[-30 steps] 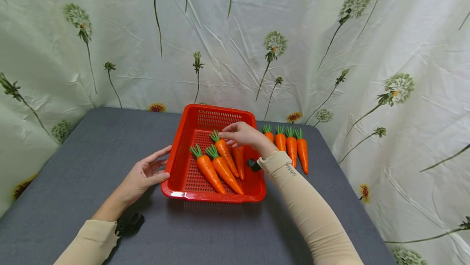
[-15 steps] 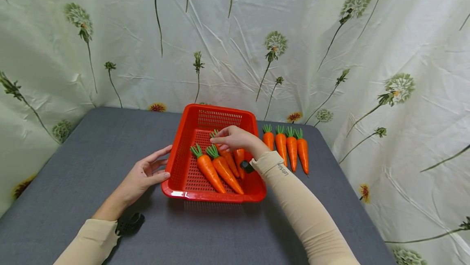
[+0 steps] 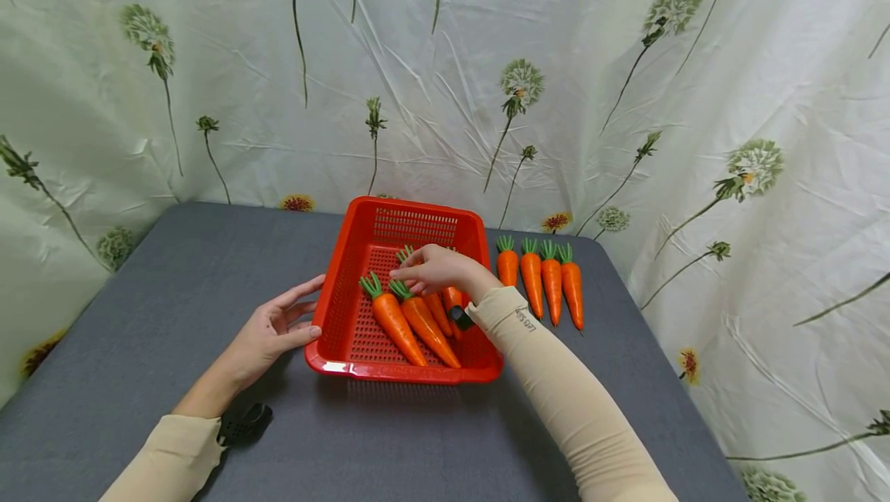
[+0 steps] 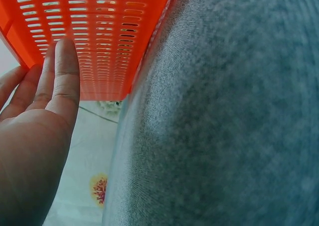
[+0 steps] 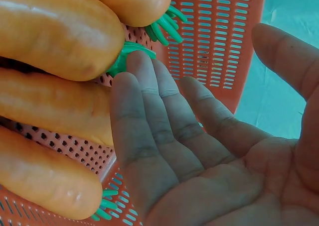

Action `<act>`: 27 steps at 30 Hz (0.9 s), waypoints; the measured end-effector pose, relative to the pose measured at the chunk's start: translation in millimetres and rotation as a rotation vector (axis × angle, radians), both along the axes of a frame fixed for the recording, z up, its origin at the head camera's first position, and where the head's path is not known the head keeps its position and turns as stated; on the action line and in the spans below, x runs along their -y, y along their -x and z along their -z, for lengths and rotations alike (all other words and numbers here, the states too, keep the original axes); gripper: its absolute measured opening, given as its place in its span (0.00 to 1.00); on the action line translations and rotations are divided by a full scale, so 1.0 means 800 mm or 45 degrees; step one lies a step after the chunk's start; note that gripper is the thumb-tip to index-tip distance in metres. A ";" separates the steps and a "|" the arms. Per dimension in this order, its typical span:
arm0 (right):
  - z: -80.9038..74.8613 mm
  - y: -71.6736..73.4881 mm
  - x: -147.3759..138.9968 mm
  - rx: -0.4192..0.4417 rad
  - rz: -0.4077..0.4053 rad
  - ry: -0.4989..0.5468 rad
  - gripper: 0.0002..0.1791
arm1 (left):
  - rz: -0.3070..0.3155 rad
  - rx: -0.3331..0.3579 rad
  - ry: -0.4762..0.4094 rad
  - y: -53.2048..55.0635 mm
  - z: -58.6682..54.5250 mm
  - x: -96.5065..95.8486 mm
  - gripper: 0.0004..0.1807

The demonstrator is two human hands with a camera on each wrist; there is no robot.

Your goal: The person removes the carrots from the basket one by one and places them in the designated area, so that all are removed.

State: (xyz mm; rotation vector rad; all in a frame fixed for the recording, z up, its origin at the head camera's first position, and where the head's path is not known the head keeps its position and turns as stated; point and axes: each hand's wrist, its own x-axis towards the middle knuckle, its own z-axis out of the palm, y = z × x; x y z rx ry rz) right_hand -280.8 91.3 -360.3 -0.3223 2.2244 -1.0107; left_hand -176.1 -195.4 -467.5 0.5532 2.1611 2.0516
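Note:
A red perforated plastic basket [image 3: 417, 372] stands on the grey table, holding several orange carrots with green tops. My left hand [image 3: 267, 336] is at the basket's left side, fingers [image 4: 66, 69] fairly straight along its slotted wall and thumb at the rim. Inside the basket, my right hand [image 3: 441, 270] hovers over the carrots, fingers extended and holding nothing. Its fingertips [image 5: 137, 61] are right at a carrot's green top [image 5: 119, 61]. The left carrot [image 3: 398, 328] and the middle carrot [image 3: 433, 336] show well; the hand and wrist partly cover the others.
To the right of the basket, several more carrots [image 3: 552, 286] lie side by side on the table [image 3: 626, 378], tops toward the back. A white curtain [image 3: 445, 85] printed with dandelions hangs behind and along the right side.
My right hand has moved left and slightly nearer across the carrots, from one green top toward another. The left hand, basket and carrots have stayed in place.

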 end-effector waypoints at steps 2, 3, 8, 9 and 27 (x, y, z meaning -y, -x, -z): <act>0.001 0.000 0.001 0.000 0.001 -0.011 0.23 | -0.002 0.001 0.001 0.000 0.000 0.000 0.40; 0.002 0.000 0.002 0.000 0.001 -0.016 0.23 | -0.004 0.002 0.003 0.000 -0.001 0.000 0.40; 0.004 -0.001 0.005 -0.001 0.010 -0.040 0.23 | -0.006 0.006 0.007 0.000 0.000 0.000 0.40; 0.005 -0.001 0.006 -0.002 0.014 -0.042 0.24 | -0.006 0.006 0.009 0.000 0.000 0.000 0.40; 0.011 0.002 0.020 -0.034 -0.001 -0.091 0.26 | 0.009 0.005 -0.008 0.001 0.001 0.001 0.40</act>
